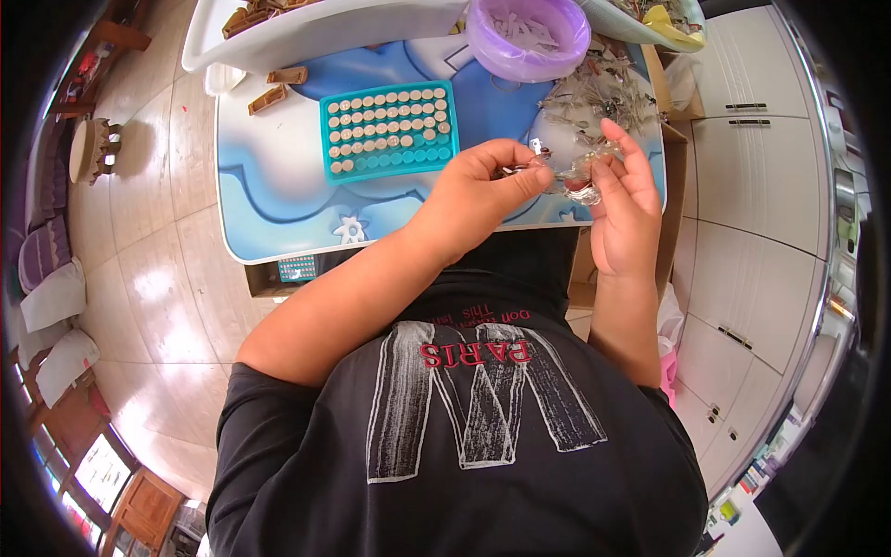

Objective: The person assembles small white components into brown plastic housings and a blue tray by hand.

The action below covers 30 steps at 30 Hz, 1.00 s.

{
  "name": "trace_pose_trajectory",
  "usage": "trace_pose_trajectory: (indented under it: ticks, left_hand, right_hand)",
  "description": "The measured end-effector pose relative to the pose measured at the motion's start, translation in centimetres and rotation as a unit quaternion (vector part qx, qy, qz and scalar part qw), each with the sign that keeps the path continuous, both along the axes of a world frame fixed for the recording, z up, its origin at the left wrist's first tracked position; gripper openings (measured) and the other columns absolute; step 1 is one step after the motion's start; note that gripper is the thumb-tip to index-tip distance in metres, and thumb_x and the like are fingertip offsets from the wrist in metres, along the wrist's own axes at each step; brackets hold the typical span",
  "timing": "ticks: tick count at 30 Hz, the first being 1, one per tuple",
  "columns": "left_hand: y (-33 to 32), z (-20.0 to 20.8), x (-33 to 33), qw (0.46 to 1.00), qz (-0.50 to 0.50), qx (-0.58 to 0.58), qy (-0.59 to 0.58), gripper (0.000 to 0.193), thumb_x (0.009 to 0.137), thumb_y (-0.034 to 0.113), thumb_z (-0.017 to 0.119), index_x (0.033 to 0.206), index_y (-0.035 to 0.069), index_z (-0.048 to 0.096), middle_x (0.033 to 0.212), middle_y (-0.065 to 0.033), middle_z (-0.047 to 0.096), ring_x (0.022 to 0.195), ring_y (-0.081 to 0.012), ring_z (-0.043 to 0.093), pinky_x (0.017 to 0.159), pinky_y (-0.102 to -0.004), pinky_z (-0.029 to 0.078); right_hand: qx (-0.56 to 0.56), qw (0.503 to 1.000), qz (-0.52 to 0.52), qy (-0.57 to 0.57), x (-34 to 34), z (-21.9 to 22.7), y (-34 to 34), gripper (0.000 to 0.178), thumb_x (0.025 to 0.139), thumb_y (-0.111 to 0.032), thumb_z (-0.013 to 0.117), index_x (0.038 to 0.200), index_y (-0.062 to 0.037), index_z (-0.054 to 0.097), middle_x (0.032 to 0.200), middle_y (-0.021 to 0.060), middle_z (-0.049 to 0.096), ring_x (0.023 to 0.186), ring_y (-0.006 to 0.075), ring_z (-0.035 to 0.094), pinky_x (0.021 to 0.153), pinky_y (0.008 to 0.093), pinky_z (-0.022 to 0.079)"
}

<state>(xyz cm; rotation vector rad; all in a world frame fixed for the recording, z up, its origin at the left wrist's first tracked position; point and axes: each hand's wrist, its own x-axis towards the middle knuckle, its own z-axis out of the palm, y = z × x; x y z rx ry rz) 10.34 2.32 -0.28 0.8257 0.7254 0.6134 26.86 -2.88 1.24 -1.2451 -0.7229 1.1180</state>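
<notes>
- Black shirt (483,408) nearest, with white block shapes and red lettering across its front.
- Left hand (473,200): thumb and forefinger pinched on the left end of a small shiny bunch (582,188), the other fingers curled under.
- Right hand (629,213): thumb and fingers grasping the right side of the same bunch, forefinger raised.
- That bunch, clear and silvery with a dark red spot, sits between both hands, above the table's near right part; its finer parts are too small to tell.
- Table (269,200): blue and white, pale rim, rounded corner at near left.
- Teal tray (452,102) on it, left of the hands, holding rows of pale discs (393,112); the nearest row has two at its left end, then bare wells.
- Beyond the hands, a loose pile (599,93) of clear and metallic bits.
- Purple bowl (520,65) beside the pile, with whitish strips (524,32) inside.
- Two brown pieces (268,99) at far left, near a white bin (325,32).
- Right of the table, pale cabinets (756,167).
</notes>
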Motion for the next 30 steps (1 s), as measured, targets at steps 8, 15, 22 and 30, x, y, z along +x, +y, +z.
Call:
trace_pose_trajectory:
  ticks: [8,15,22,30]
  left_hand:
    - [-0.1,-1.4,0.3,0.997,0.038,0.065,0.028,0.013,0.085,0.011,0.066,0.095,0.004,0.061,0.084,0.0015,0.060,0.076,-0.0036,0.051,0.064,-0.0161,0.039]
    - [0.2,0.0,-0.1,0.999,0.013,-0.015,0.025,0.017,0.082,0.016,0.070,0.092,0.007,0.060,0.076,0.0028,0.057,0.052,-0.0004,0.038,0.043,-0.0160,0.026]
    - [0.4,0.1,-0.2,1.000,-0.023,0.000,0.009,0.011,0.084,0.011,0.066,0.093,0.005,0.063,0.072,0.0040,0.055,0.047,0.0004,0.034,0.040,-0.0159,0.022]
    - [0.3,0.5,-0.2,0.999,-0.032,-0.008,0.007,0.020,0.085,0.006,0.061,0.105,0.004,0.064,0.076,0.0034,0.056,0.049,0.0011,0.034,0.041,-0.0146,0.024]
  right_hand:
    - [-0.008,1.000,-0.004,-0.005,1.5,-0.5,-0.1,0.035,0.089,-0.008,0.057,0.122,0.0010,0.050,0.080,0.0035,0.059,0.075,0.0099,0.053,0.073,0.0225,0.042]
    - [0.023,0.998,0.046,-0.044,1.0,0.5,0.2,0.028,0.088,-0.006,0.058,0.115,0.0008,0.056,0.079,0.0009,0.058,0.073,0.0073,0.051,0.069,0.0205,0.041]
    - [-0.039,0.980,0.092,-0.172,1.9,0.3,0.3,0.014,0.088,-0.008,0.061,0.099,-0.0002,0.062,0.074,-0.0059,0.053,0.066,0.0018,0.045,0.059,0.0157,0.035]
    - [-0.037,0.993,0.085,-0.073,1.9,0.7,0.8,0.016,0.089,-0.015,0.060,0.097,-0.0024,0.063,0.070,-0.0031,0.054,0.062,0.0045,0.046,0.057,0.0187,0.037]
